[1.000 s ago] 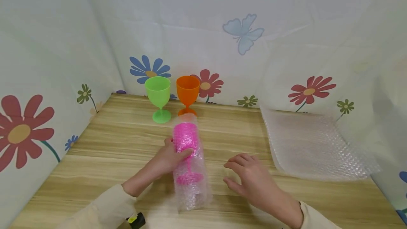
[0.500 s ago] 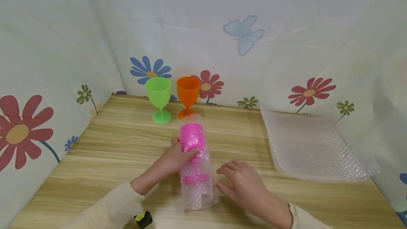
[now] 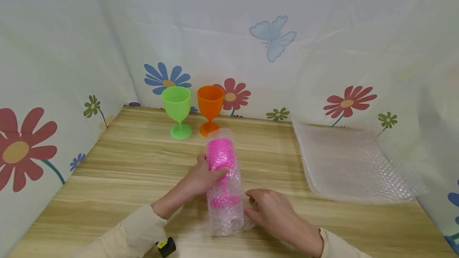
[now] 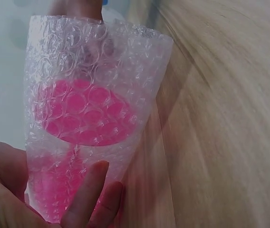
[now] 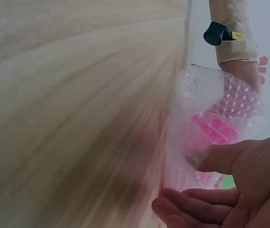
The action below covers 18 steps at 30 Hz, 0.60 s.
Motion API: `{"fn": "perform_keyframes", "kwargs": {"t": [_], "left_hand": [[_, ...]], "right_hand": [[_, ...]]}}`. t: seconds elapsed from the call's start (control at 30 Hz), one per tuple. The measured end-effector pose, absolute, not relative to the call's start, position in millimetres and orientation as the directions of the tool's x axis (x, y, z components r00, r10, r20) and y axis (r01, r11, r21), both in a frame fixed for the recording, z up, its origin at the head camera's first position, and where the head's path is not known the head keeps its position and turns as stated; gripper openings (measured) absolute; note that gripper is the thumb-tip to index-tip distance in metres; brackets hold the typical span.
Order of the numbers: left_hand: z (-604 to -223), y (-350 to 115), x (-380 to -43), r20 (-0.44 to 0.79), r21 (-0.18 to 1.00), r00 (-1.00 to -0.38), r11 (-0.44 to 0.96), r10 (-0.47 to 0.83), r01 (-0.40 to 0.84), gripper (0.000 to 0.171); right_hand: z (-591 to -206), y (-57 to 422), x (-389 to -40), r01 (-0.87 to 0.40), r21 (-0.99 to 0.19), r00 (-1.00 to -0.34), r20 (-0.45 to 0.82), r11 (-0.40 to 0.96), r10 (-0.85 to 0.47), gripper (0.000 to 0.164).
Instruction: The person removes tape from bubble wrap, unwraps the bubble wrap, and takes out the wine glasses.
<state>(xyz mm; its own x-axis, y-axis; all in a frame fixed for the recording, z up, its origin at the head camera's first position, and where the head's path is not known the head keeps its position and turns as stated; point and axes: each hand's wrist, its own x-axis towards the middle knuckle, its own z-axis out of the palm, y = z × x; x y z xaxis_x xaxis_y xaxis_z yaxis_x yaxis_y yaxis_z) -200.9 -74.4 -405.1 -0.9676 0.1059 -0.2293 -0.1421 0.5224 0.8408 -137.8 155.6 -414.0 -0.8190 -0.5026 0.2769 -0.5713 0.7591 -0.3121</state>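
Observation:
A pink goblet (image 3: 220,151) lies on its side inside a roll of clear bubble wrap (image 3: 227,226), its bowl toward the back of the table. My left hand (image 3: 201,176) grips the roll around the bowl, thumb over the top. In the left wrist view the goblet's round foot (image 4: 85,111) shows through the bubbles, with fingers curled about the bowl. Close at the roll's right side is my right hand (image 3: 276,214), beside a loose flap of wrap (image 3: 250,222). The right wrist view has its thumb (image 5: 220,159) against the wrap and its fingers apart from the thumb.
A green goblet (image 3: 177,108) and an orange goblet (image 3: 210,106) stand upright at the back of the wooden table (image 3: 136,162). Another sheet of bubble wrap (image 3: 351,162) lies at the right. A flower-printed curtain (image 3: 229,23) encloses the back and sides.
The wrapped goblet has shifted to the right with my left hand on it. My right hand has moved left to the roll's edge, where a loose flap now shows.

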Motion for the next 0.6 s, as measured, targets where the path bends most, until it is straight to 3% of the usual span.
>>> {"fn": "perform_keyframes", "kwargs": {"t": [0.17,0.4,0.6], "left_hand": [[-405.4,-71.4,-198.9,-0.196,0.847,-0.975,0.520,0.105,-0.114,0.094],[-407.0,-67.6,-196.7,-0.145,0.810,-0.988,0.580,0.055,-0.087,0.091],[-406.4,-68.0,-191.5,-0.075,0.803,-0.997,0.595,0.028,-0.044,0.067]], "right_hand": [[-419.8,152.6,-140.7,-0.601,-0.388,-0.799,0.305,0.699,-0.518,0.022],[-422.3,150.2,-140.2,-0.615,-0.399,-0.789,0.310,0.680,-0.531,0.018],[-421.7,148.9,-139.2,-0.619,-0.426,-0.785,0.320,0.660,-0.530,0.018]]}}
